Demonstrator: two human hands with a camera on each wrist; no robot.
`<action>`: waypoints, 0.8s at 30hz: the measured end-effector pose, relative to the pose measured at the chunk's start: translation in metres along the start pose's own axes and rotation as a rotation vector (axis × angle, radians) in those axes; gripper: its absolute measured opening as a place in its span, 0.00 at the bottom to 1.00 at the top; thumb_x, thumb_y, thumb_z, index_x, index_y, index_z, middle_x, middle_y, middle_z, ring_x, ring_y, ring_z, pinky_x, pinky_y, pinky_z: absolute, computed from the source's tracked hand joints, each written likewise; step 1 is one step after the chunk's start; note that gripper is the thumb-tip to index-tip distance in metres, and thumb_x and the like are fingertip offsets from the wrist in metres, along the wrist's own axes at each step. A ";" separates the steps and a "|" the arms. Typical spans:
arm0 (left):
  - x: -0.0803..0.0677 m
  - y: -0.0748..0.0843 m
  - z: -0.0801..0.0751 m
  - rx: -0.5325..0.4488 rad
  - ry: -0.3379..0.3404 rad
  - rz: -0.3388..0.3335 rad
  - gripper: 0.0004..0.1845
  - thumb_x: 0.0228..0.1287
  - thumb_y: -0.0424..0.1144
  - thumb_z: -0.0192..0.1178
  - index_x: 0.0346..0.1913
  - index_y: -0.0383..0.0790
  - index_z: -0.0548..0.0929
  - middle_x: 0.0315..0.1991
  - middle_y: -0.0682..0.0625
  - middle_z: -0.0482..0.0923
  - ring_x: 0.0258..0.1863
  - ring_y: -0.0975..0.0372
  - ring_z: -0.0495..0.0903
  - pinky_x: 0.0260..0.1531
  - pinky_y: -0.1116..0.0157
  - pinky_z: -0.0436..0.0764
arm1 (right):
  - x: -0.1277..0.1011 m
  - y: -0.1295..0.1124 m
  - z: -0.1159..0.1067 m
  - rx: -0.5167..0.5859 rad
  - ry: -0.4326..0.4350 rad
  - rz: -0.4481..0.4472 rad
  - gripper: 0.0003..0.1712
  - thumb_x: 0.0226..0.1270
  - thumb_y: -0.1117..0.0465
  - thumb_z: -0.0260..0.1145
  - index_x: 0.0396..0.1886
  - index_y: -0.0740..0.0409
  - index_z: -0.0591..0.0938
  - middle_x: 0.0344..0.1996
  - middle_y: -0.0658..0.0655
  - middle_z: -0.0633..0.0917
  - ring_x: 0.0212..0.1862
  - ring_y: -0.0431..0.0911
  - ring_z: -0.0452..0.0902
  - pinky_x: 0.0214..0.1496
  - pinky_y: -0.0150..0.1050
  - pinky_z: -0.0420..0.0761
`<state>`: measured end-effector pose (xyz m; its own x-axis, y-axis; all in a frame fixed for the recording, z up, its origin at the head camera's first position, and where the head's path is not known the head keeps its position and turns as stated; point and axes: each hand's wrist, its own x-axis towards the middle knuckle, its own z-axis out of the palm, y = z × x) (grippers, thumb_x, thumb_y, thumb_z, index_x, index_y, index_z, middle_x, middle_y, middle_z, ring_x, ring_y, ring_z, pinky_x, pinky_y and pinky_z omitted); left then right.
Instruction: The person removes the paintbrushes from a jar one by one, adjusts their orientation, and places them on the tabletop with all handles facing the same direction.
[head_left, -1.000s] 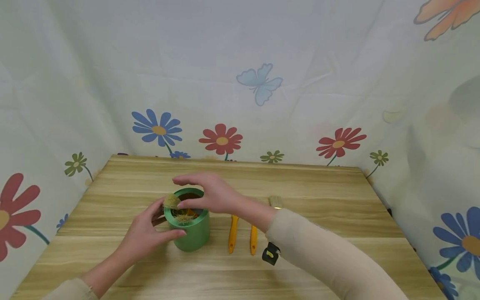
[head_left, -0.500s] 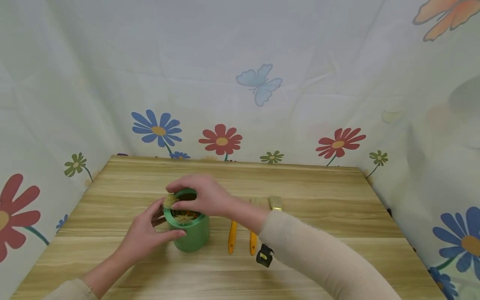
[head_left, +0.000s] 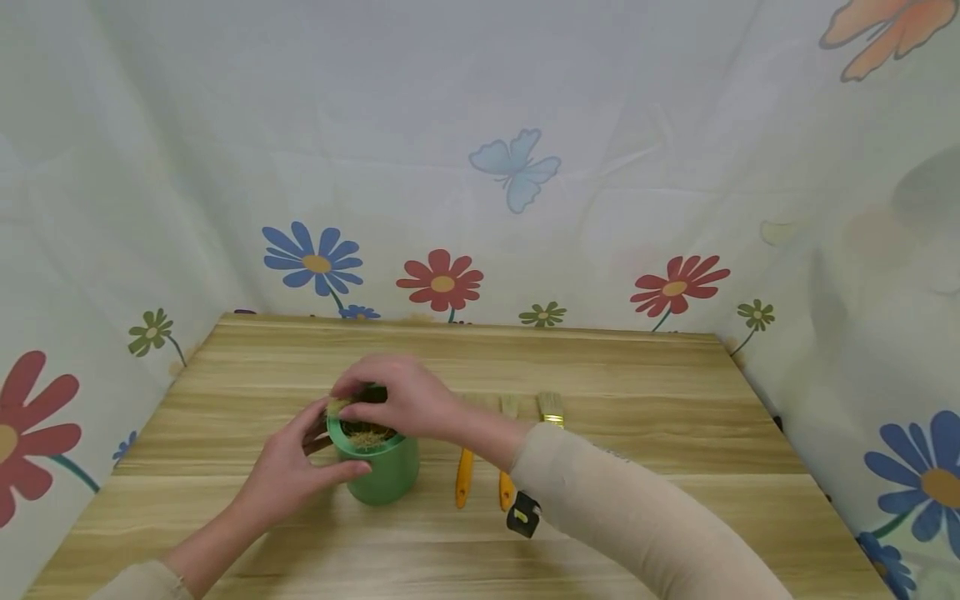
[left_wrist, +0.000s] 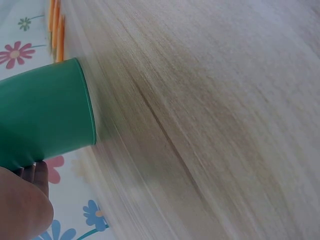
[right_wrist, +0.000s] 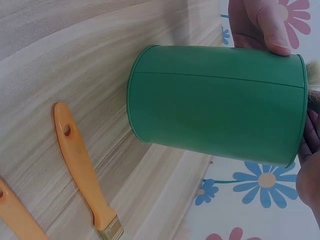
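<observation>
Lower left of frame: my left hand [head_left: 291, 460] grips pot [head_left: 385, 475]; right hand [head_left: 401, 398] pinches tuft [head_left: 335, 407] at its rim.

I have a wood-grain table [head_left: 637, 367] on my feed, its pale brown top streaked darker. A green cylindrical canister [head_left: 386, 479] stands upright left of its middle. Right of that, three orange-handled paintbrushes [head_left: 465, 479] lie side by side (my head view shows only parts of them), bristles toward the far edge.
</observation>
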<state>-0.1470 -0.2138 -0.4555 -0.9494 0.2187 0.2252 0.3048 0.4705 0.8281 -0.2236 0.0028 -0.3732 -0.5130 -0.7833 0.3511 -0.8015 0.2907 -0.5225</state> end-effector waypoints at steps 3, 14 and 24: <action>0.000 0.000 0.000 -0.004 -0.004 -0.005 0.49 0.60 0.47 0.82 0.81 0.46 0.67 0.72 0.43 0.77 0.69 0.49 0.79 0.62 0.49 0.86 | -0.002 0.001 -0.003 0.018 0.008 -0.007 0.14 0.73 0.59 0.76 0.55 0.55 0.90 0.48 0.49 0.91 0.51 0.34 0.83 0.58 0.25 0.84; 0.001 0.000 0.001 0.006 0.004 -0.004 0.49 0.59 0.47 0.82 0.80 0.47 0.68 0.72 0.45 0.78 0.70 0.50 0.78 0.63 0.49 0.86 | -0.010 0.010 -0.020 0.074 0.030 0.023 0.14 0.72 0.63 0.76 0.55 0.57 0.91 0.49 0.52 0.91 0.53 0.39 0.85 0.56 0.26 0.85; 0.001 0.002 0.002 0.014 0.015 -0.001 0.49 0.57 0.47 0.83 0.79 0.46 0.69 0.70 0.46 0.79 0.68 0.51 0.80 0.62 0.53 0.87 | -0.018 0.017 -0.031 0.041 0.086 0.032 0.10 0.71 0.63 0.77 0.50 0.57 0.91 0.45 0.51 0.92 0.49 0.40 0.85 0.52 0.28 0.87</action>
<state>-0.1471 -0.2112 -0.4543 -0.9506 0.2055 0.2325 0.3051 0.4827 0.8209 -0.2378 0.0391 -0.3640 -0.5640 -0.7232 0.3986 -0.7721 0.2907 -0.5652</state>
